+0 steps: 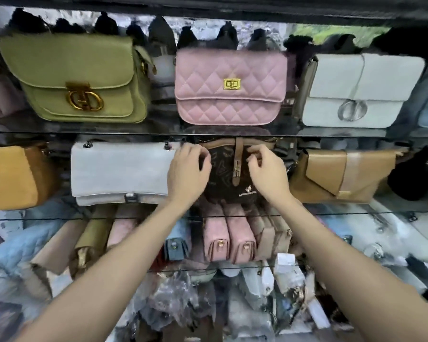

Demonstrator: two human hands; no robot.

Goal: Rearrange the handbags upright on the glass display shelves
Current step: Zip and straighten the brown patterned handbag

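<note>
A dark brown patterned handbag (229,178) with a tan strap and trim stands on the middle glass shelf (356,213). My left hand (187,172) grips its upper left edge, and my right hand (267,175) grips its upper right edge. To its left stands a grey flap bag (121,172), to its right a tan envelope bag (341,176). On the upper shelf (84,132) an olive green bag (79,77), a pink quilted bag (230,87) and a white bag (356,90) stand upright.
An orange bag (13,177) sits at the far left of the middle shelf, a black one (415,176) at the far right. Below, pink bags (229,239), a small blue bag (177,246) and plastic-wrapped stock (183,297) crowd the lower shelves.
</note>
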